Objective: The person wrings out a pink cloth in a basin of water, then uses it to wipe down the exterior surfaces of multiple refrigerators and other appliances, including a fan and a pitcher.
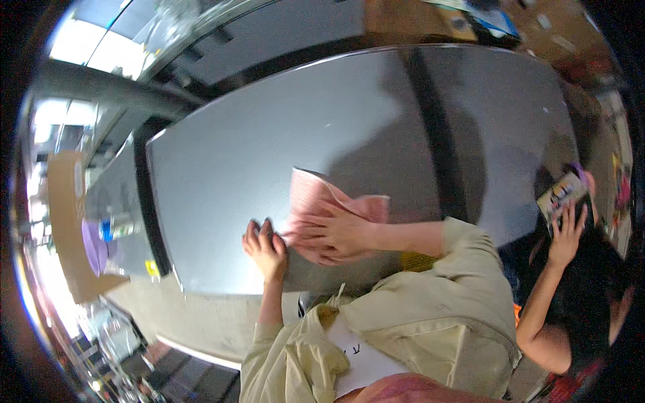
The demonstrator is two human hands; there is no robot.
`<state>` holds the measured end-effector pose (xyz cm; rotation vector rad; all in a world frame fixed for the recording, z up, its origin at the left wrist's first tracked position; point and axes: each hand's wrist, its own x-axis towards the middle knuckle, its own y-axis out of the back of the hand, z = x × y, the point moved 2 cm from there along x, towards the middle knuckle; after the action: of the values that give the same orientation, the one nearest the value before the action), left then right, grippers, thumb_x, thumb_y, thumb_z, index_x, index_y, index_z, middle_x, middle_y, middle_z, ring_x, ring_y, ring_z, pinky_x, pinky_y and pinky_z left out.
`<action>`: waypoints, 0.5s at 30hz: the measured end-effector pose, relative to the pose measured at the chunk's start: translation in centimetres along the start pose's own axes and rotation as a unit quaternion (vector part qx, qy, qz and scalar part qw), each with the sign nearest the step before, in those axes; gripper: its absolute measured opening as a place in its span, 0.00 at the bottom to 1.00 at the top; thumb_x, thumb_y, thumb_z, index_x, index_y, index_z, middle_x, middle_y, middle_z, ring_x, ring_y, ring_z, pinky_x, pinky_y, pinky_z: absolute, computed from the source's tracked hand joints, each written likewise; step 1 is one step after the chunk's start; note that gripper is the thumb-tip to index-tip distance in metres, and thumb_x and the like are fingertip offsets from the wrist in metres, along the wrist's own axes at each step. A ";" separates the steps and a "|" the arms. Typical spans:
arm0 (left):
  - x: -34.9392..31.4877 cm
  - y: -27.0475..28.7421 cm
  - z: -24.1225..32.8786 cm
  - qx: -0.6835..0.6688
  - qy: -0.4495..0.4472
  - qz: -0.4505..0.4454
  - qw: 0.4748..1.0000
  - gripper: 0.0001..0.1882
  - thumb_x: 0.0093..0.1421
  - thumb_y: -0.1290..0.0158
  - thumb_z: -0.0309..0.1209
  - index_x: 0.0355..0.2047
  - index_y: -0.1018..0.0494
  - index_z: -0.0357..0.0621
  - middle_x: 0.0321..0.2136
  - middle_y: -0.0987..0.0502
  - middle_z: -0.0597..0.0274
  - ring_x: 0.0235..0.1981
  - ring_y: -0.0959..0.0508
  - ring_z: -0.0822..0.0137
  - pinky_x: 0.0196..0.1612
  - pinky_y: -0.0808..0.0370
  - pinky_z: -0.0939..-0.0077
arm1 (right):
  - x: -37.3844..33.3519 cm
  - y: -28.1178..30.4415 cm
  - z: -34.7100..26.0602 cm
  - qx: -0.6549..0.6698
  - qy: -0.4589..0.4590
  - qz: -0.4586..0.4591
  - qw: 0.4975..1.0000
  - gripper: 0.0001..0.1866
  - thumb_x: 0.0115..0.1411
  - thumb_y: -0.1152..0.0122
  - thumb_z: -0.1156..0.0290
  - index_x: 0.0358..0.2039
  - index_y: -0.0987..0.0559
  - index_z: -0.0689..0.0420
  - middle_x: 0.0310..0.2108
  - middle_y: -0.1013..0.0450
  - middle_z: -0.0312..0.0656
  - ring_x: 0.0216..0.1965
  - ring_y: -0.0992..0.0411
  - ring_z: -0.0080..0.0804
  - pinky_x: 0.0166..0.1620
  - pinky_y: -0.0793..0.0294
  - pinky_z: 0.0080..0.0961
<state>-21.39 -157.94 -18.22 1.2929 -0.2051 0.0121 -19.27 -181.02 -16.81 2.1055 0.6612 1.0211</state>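
Note:
A pink cloth [312,190], creased and folded up at its edges, lies on the grey tabletop [235,154]. My right hand [339,232] rests flat on the cloth with its fingers spread, pressing it against the surface; its outline is slightly blurred. Just left of the cloth, my left hand [267,254] touches the tabletop near the front edge, its fingers bent and apart. I see nothing held in the left hand, though its palm is hidden. Part of the cloth is covered by the right hand.
At the right, another person's hand [568,232] holds a box with a printed picture [561,195] near the table's end. A dark strip [433,127] crosses the tabletop. A cardboard piece [64,201] and a purple item [94,245] are at the left; cardboard boxes [551,33] stand far right.

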 end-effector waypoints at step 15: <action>-0.1 1.1 -0.2 -0.104 -0.003 0.039 0.994 0.23 0.58 0.52 0.34 0.52 0.40 0.39 0.52 0.39 0.46 0.56 0.40 0.50 0.61 0.53 0.44 | 13.8 -1.3 12.4 -0.354 -0.290 -0.081 0.885 0.25 0.62 0.55 0.53 0.55 0.35 0.53 0.54 0.37 0.48 0.55 0.39 0.38 0.58 0.46 0.43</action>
<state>-21.57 -157.42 -17.25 1.0767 -0.2553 0.0513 -1.57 -175.20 -16.96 1.5350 0.1142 0.3899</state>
